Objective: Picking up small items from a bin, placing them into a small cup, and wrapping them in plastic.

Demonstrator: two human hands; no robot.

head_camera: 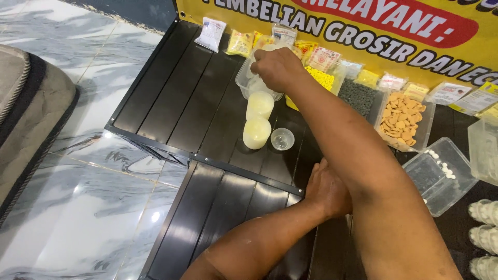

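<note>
Both arms are seen bare all the way up — no sleeves, no cuffs anywhere in shot. Nothing is worn on the right hand (277, 66) or the left hand (326, 189) either — no gloves, no rings, no watch or wristband can be spotted.

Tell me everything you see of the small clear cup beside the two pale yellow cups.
The small clear cup looks like thin see-through plastic, round and low. It stands upright with its mouth open on the black slatted table and seems empty. It sits just right of the nearer yellow cup. No hand touches it.
</note>
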